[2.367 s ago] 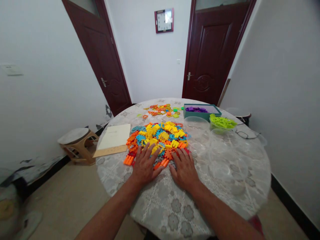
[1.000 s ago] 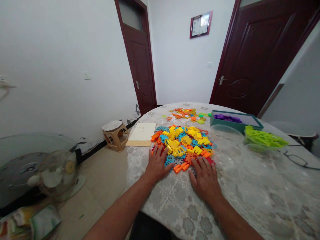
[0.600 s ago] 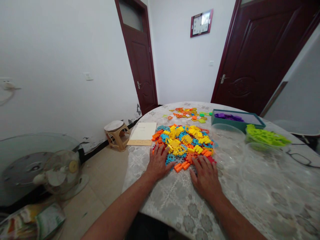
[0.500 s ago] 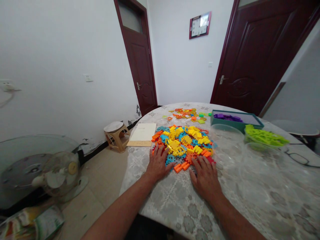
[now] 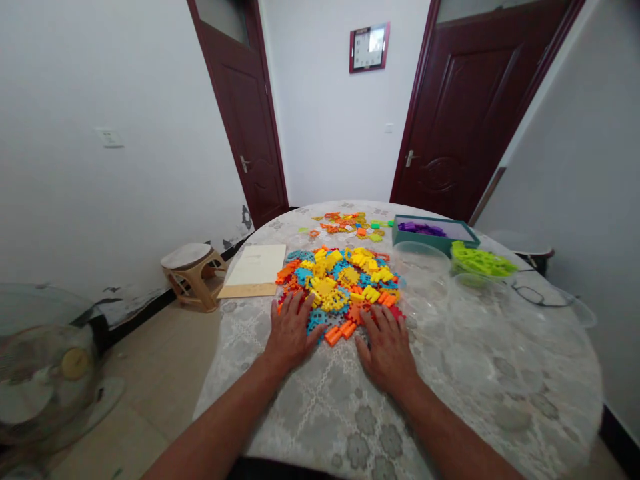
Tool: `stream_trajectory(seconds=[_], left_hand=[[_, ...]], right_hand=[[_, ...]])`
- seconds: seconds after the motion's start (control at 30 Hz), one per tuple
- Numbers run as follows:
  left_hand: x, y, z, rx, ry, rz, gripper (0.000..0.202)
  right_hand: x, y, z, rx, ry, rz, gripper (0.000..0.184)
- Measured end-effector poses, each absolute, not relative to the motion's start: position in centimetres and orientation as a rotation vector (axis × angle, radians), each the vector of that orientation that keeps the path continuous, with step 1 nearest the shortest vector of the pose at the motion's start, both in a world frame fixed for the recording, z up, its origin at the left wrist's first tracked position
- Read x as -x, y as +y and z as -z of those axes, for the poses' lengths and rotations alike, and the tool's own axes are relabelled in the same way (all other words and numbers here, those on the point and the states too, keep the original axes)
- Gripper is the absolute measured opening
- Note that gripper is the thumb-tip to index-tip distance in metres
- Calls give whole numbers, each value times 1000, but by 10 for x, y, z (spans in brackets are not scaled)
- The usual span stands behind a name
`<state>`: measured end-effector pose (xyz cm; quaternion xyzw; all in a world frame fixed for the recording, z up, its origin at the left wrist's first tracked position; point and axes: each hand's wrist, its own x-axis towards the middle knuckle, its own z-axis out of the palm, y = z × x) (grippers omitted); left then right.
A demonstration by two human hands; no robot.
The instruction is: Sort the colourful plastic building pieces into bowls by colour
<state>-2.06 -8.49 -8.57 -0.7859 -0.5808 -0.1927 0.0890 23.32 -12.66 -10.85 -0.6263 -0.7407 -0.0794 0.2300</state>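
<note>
While the plastic pile (image 5: 330,288) sprawls ahead, my fingers (image 5: 305,313) rest spread along its near edge, perhaps keeping it gathered.

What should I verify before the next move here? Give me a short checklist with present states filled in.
1. Both hands in view: ok; the left hand and right hand are at the near edge of the mixed pile.
2. Nothing under the palms: cannot tell; the hands hide it.
3. Pile all one colour: not ok; yellow, blue, orange and red pieces lie together.
4. Purple pieces contained: ok; they lie inside the teal box.
5. Glasses clear of the hands: ok; they lie well to the right.
</note>
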Motion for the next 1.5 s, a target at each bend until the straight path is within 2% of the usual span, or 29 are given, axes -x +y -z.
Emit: stream_trajectory(seconds=[0.23,0.4,0.73,1.17,1.5], left_hand=[[-4,-53,49,2367,-1604,576,56],[-38,3,29,2525,-1598,364,54],[-73,66,51,2598,-1648,289,64],[-81,59,51,2722,-1541,227,77],[-59,26,51,2652,-1551,245,68]], right_hand=[[-235,-127,112,1687,-2049,209,55],[-235,-127,111,1676,-2027,180,55],[-234,-127,116,1652,-1985,98,54],[-235,-128,108,1675,-2016,68,53],[-238,-122,107,1600,-2113,94,56]])
